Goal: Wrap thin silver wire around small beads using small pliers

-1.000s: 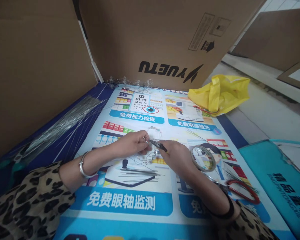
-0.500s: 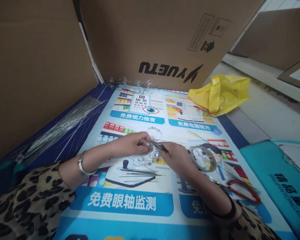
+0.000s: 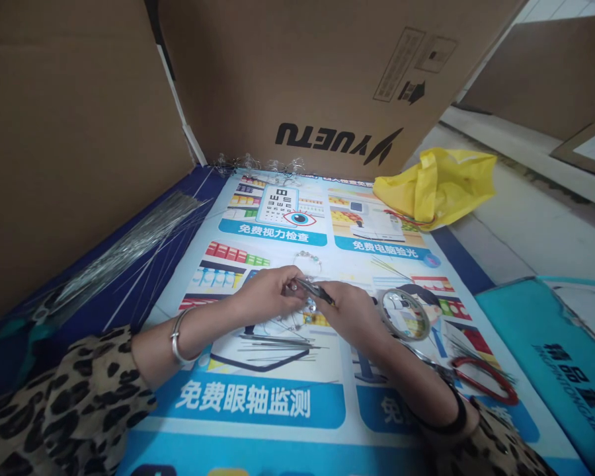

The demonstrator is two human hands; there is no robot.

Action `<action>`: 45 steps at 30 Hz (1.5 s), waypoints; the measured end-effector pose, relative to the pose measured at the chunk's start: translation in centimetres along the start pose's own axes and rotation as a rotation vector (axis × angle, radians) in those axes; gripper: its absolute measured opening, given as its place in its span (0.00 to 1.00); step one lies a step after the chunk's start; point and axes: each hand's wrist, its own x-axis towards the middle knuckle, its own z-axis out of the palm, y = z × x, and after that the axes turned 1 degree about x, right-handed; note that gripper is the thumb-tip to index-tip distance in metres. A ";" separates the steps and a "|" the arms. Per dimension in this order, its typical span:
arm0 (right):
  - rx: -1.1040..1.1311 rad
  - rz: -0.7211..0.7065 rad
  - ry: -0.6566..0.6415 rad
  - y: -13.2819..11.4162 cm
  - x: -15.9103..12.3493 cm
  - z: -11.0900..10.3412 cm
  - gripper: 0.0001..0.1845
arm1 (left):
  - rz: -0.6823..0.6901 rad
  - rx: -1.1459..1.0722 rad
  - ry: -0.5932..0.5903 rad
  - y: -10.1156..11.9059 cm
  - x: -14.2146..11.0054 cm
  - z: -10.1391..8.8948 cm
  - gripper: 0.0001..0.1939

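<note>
My right hand (image 3: 352, 311) is closed round a pair of pliers (image 3: 313, 289), whose metal jaws point left. Those jaws reach the fingertips of my left hand (image 3: 272, 291), which pinches a small shiny beaded wire piece (image 3: 293, 287), partly hidden by the fingers. Clear beads on thin wire (image 3: 297, 322) hang or lie just below the hands; which of the two I cannot tell. Beyond the hands a beaded ring (image 3: 307, 258) rests on the printed sheet. Nearer to me, several short straight wires (image 3: 277, 345) lie in a loose bundle.
A roll of wire or tape (image 3: 404, 314) and red-handled scissors (image 3: 486, 380) lie beside my right forearm. Long wires (image 3: 129, 251) and a green-handled tool (image 3: 34, 324) are at left. Beaded wire pieces (image 3: 272, 165) line the cardboard wall (image 3: 297, 73). A yellow bag (image 3: 436, 188) sits back right.
My left hand has shifted slightly right and its wrist has turned, bringing the fingers closer round the pliers' tips. The right hand with the pliers has hardly moved.
</note>
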 end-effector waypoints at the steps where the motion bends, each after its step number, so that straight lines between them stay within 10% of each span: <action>1: -0.001 -0.002 0.001 0.0 0.0 0.0 0.10 | 0.004 0.001 0.003 0.0 0.0 0.1 0.07; 45: -0.080 0.021 0.039 0.5 -0.4 -0.3 0.11 | 0.002 0.051 -0.105 0.6 0.0 -0.9 0.12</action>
